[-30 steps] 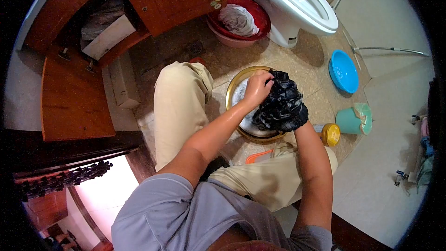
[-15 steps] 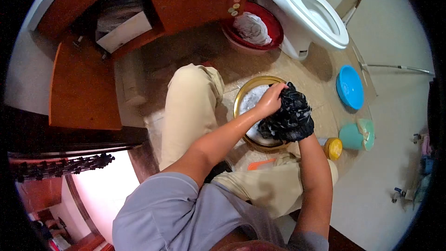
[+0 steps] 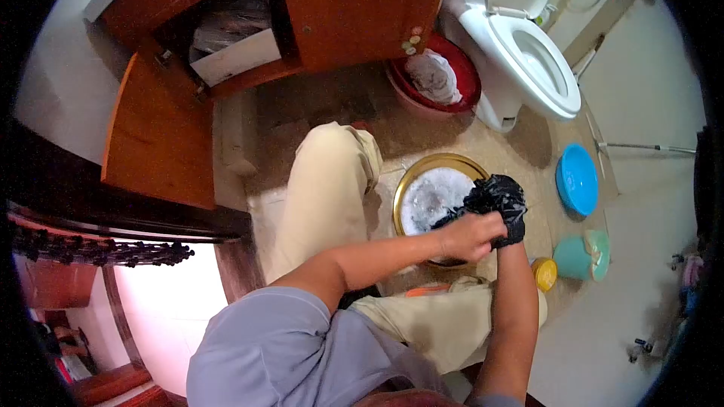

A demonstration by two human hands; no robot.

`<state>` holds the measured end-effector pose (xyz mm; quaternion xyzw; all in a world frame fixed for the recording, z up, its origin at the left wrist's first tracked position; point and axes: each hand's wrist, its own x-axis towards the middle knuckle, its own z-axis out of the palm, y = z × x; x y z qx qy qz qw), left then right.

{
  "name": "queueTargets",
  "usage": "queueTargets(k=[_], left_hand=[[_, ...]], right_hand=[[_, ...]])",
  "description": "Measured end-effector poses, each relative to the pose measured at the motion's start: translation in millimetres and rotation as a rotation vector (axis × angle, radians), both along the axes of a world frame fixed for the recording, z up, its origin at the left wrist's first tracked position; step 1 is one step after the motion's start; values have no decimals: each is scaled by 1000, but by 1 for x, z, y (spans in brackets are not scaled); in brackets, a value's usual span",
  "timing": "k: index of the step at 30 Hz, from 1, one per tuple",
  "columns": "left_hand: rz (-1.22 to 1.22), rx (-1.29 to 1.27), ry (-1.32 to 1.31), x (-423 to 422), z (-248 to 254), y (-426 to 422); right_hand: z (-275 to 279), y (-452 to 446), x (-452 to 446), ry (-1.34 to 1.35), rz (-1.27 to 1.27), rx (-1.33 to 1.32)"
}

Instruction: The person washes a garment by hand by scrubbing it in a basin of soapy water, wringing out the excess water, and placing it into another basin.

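A wet black cloth garment (image 3: pixel 494 196) is bunched over my right hand, hiding its fingers and palm; only the forearm and wrist show below it. My left hand (image 3: pixel 475 235) is closed, pinching the cloth near the right wrist. One end of the garment trails down to the left into a gold-rimmed basin (image 3: pixel 406 185). White suds (image 3: pixel 434 192) cover the water inside that basin. Both hands are above the basin's right side, between my bent legs.
A red basin (image 3: pixel 469 79) with white cloth stands by the toilet (image 3: pixel 539 60). To the right are a blue basin (image 3: pixel 577 181), a teal bucket (image 3: pixel 573 258) and a yellow-lidded container (image 3: pixel 544 274). An open cabinet door (image 3: pixel 162 132) juts out on the left.
My left hand has moved from the top of the bunched garment down to its lower edge by the right wrist. More suds show in the basin. The camera view has shifted.
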<state>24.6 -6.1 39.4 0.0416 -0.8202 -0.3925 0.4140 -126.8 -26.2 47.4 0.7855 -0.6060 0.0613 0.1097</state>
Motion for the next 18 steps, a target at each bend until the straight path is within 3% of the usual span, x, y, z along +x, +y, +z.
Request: queueTargets(k=[1, 3, 5, 8, 10, 12, 13, 14, 15, 17, 18], left_hand=[[89, -14, -16, -3, -5, 13], [207, -75, -55, -1, -10, 14], [254, -158, -105, 4, -15, 12], [437, 66, -161, 0, -15, 11], [407, 89, -136, 0, -23, 7], [379, 152, -148, -2, -28, 0], [374, 234, -165, -3, -34, -13], [367, 313, -183, -3, -43, -30], [487, 308, -139, 1, -47, -42], [681, 357, -153, 14, -59, -63], [751, 418, -217, 19, -68, -69]], right_hand=[[3, 0, 6, 39, 10, -120], [9, -3, 12, 83, -46, -9], [-33, -2, -6, -979, 67, 223], [-51, 10, -17, -716, 198, 124], [-83, 5, -22, -2078, 165, 478], [-44, 5, -15, -1292, 302, 324], [-38, 7, -14, -856, 106, 149], [-32, 6, -4, -903, -84, 196], [-70, 4, -18, -618, -148, 274], [-49, 8, -5, -462, -394, 628], [-47, 6, -17, -608, -216, 668]])
